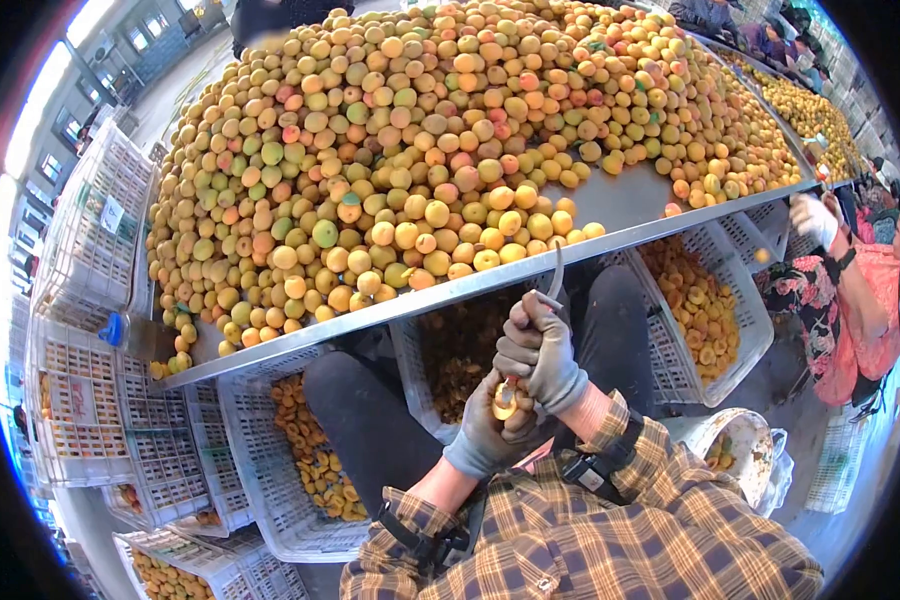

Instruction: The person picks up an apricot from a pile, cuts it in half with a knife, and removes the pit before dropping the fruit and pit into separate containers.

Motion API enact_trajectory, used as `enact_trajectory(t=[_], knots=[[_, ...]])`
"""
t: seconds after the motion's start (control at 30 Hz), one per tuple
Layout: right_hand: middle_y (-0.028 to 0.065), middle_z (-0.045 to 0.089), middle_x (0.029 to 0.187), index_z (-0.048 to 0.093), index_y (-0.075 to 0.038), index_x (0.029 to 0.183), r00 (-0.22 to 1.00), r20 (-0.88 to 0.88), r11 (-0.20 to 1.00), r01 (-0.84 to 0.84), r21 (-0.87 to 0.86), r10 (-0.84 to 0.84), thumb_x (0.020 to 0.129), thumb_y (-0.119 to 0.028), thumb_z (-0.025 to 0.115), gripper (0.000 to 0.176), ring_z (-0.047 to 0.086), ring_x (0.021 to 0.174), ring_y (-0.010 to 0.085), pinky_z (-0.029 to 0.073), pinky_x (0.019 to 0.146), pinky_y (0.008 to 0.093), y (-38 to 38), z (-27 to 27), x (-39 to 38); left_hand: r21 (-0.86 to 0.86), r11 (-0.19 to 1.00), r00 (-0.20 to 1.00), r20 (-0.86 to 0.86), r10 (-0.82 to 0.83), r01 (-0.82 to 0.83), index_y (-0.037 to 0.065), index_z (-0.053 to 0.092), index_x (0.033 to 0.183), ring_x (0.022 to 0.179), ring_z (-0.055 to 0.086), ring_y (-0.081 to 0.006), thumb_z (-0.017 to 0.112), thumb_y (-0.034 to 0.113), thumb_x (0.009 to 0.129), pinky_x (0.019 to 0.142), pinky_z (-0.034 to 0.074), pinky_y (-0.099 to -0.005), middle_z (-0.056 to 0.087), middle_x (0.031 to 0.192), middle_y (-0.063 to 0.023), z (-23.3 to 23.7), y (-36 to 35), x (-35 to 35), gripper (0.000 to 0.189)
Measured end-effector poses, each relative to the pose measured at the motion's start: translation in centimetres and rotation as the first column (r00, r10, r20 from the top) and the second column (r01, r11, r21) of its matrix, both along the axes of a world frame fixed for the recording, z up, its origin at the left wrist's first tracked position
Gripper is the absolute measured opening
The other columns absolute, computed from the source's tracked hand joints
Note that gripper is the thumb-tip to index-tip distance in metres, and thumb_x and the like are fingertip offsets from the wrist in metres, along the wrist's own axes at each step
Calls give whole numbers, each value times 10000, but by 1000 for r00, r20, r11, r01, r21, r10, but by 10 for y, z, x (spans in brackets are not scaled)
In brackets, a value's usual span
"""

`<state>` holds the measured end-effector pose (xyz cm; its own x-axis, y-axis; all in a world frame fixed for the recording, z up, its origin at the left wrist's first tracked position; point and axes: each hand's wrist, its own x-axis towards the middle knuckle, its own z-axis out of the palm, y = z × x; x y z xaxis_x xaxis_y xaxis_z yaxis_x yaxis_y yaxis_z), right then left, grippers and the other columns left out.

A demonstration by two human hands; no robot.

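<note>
One cut, round yellow-orange fruit (pixel 505 403) sits within the closed fingers of the grey-gloved left hand (pixel 482 432), the adjoining grey-gloved right hand (pixel 544 362) gripping a curved metal knife (pixel 558 272); apparently pitting, the work next calls for parting flesh from stone.

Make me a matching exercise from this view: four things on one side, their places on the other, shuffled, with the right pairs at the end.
Things
1. Curved knife
2. Blue cap
3. White bucket
4. Heap of whole fruit

Places
A. Spread over the metal table
B. In the gloved right hand, blade pointing up
C. Near the table's left corner
D. Beside the checked shirt, on the person's right

Pairs: 1-B, 2-C, 3-D, 4-A
</note>
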<state>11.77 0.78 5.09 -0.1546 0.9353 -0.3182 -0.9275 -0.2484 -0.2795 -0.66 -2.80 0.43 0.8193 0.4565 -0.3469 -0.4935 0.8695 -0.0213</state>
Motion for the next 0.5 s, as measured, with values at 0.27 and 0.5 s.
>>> enact_trajectory(t=[0.27, 0.5], knots=[[-24, 459, 571, 541, -35, 842, 733, 665, 973, -17, 232, -146, 921, -276, 560, 254, 410, 425, 46, 332, 407, 212, -15, -7, 21, 365, 931, 883, -441, 162, 11, 74, 554, 911, 452, 432, -84, 273, 505, 976, 411, 333, -198, 509, 623, -13, -1, 15, 1, 519], [146, 646, 895, 589, -71, 1064, -240, 950, 912, -400, 91, -200, 796, -241, 694, 334, 647, 801, 316, 513, 684, 346, -31, -11, 10, 441, 884, 763, -515, 391, -156, 49, 574, 1007, 720, 554, -89, 324, 435, 994, 659, 461, -227, 609, 858, -19, -16, 18, 6, 460]])
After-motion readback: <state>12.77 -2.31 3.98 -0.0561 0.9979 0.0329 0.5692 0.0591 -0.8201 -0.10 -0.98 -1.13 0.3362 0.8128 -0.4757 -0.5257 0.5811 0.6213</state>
